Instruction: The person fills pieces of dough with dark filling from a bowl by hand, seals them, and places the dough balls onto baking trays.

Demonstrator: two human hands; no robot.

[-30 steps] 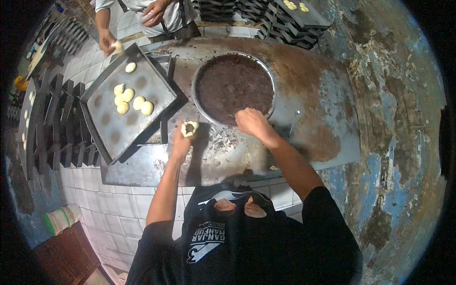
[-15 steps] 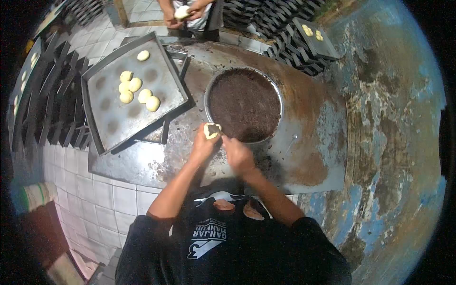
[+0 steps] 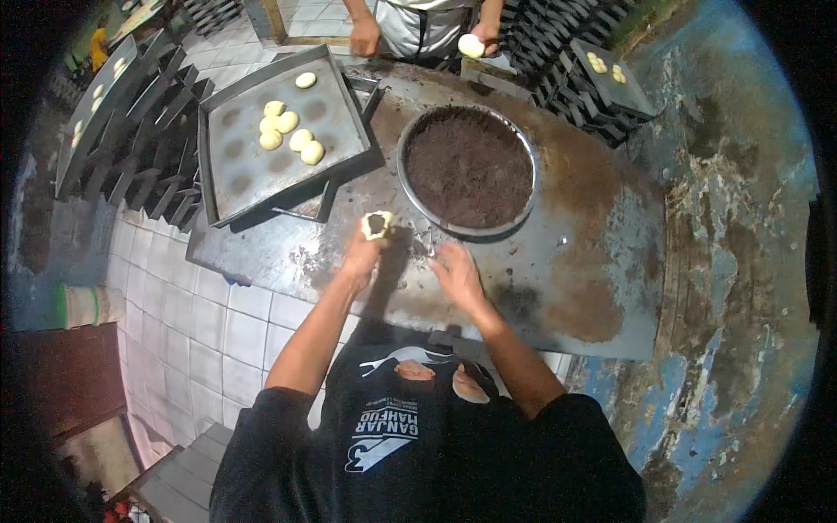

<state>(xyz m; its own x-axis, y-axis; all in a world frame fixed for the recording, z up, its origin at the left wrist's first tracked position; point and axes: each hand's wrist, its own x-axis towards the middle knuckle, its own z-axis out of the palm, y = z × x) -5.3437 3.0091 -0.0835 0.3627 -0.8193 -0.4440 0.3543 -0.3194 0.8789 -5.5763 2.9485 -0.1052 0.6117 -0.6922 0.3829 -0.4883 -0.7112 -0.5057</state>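
My left hand [image 3: 362, 253] is closed round a piece of pale dough [image 3: 377, 226] with dark filling in its open middle. To its right, low over the metal table [image 3: 593, 261], my right hand [image 3: 455, 268] is at a small metal tool [image 3: 426, 241], with its fingertips on or beside the tool; whether it grips it is unclear. A large round metal pan [image 3: 404, 174] full of dark crumbly filling [image 3: 471, 166] lies just beyond my right hand. Several round dough pieces [image 3: 287, 122] rest on a square tray [image 3: 336, 159] at the left.
Across the table stands another person [image 3: 418, 30], with a dough piece [image 3: 472, 45] in one hand. Dark trays are stacked at the left [image 3: 144, 131] and back right [image 3: 558, 78]. A tray [image 3: 632, 93] with dough tops the right stack. A rough wall [image 3: 724, 261] runs along the right.
My right hand has moved away from the dough to the right, after reaching from the pan to it. The other person's hands have moved apart. The camera view has shifted.
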